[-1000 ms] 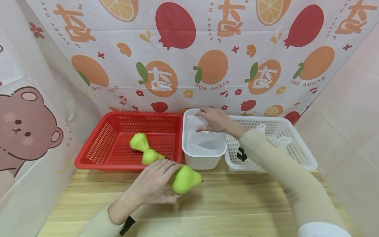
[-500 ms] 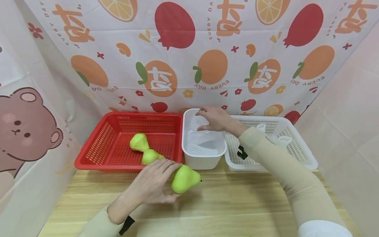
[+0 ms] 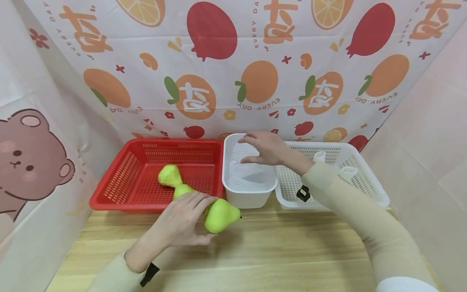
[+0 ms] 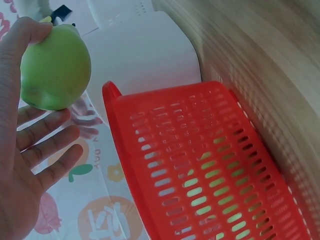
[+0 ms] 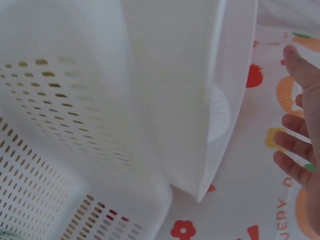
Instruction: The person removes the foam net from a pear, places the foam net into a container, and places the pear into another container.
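Note:
My left hand (image 3: pixel 180 221) grips a green pear (image 3: pixel 221 215) between thumb and fingers, above the wooden table just in front of the red basket. In the left wrist view the pear (image 4: pixel 56 70) sits by the thumb, its lower end at the fingers. Over the tall white bin (image 3: pixel 249 200) hovers my right hand (image 3: pixel 269 149), its thumb and fingers spread and holding nothing. Two more green pears, one farther back (image 3: pixel 170 176) and one partly hidden behind the left hand (image 3: pixel 183 190), lie in the red basket (image 3: pixel 109 205).
Right of the bin stands a low white basket (image 3: pixel 370 178) holding white rolled-looking pieces (image 3: pixel 348 172); the right forearm crosses over it. All three containers line up along the fruit-print backdrop (image 3: pixel 219 89). Bare wooden tabletop (image 3: pixel 284 251) lies in front.
My left hand has shifted slightly left and farther back with the pear, covering more of the pear behind it. The right hand stays over the bin, fingers still spread. The head view has shifted slightly.

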Demonstrator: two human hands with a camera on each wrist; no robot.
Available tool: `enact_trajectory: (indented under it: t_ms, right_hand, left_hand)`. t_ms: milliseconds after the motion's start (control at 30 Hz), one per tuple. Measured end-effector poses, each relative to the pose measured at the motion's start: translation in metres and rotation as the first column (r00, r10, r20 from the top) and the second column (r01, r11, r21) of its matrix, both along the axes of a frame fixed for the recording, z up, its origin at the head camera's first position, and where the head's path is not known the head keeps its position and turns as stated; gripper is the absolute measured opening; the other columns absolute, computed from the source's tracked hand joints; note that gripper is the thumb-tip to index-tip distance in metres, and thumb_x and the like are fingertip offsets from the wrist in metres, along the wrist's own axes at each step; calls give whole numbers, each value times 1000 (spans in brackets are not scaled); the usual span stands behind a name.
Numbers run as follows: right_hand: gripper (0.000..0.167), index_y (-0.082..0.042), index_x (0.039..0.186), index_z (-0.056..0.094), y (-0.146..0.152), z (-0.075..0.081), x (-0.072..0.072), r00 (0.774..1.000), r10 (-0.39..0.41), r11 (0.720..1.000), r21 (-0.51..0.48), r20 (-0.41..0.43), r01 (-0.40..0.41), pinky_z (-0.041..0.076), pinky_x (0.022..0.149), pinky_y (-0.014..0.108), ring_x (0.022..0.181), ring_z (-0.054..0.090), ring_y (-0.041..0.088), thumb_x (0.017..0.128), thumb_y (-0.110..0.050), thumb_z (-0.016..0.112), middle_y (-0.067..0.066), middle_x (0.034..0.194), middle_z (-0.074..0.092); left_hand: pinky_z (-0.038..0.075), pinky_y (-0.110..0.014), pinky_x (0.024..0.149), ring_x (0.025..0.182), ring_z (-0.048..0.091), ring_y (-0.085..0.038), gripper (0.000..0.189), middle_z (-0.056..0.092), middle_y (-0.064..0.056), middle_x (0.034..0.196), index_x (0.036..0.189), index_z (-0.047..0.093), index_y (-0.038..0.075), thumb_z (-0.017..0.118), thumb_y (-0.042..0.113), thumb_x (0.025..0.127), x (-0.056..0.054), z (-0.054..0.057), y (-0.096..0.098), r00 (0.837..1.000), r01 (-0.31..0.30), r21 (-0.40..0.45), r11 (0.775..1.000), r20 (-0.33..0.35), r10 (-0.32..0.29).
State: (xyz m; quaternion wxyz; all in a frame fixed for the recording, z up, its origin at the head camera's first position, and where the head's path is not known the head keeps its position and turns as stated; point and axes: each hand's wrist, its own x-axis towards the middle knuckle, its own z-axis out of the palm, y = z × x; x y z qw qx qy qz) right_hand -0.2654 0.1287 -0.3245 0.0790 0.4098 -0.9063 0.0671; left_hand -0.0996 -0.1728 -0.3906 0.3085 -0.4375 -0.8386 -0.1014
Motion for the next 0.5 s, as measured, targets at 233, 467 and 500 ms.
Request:
enact_trajectory:
  t_ms: [233, 467, 500]
  right_hand:
    - [64, -15, 138, 68, 9, 8, 20, 995, 56, 996, -58, -87, -61, 63, 91, 41, 112, 69, 25, 89, -53, 80, 8, 127, 72]
    - [64, -13, 135, 69, 26, 8, 37, 985, 71, 991, -103, -157, -88, 64, 90, 41, 110, 73, 26, 86, -51, 84, 8, 126, 73]
    - [64, -13, 135, 69, 29, 8, 40, 985, 70, 990, -110, -159, -89, 63, 91, 42, 110, 73, 26, 86, -50, 84, 8, 125, 73]
  left_hand:
    - [63, -36, 84, 95, 70, -20, 90, 73, -3, 106, 119, 68, 6, 93, 58, 50, -4, 8, -5, 1000, -13, -32, 999, -1, 13]
    - [64, -36, 81, 95, 70, -21, 90, 73, -3, 105, 119, 68, 7, 93, 59, 51, -9, 16, -11, 999, -39, -67, 997, -5, 39]
    - [64, -36, 81, 95, 70, -21, 90, 73, -3, 105, 119, 68, 7, 93, 59, 51, -10, 17, -12, 999, -40, -73, 997, -4, 40]
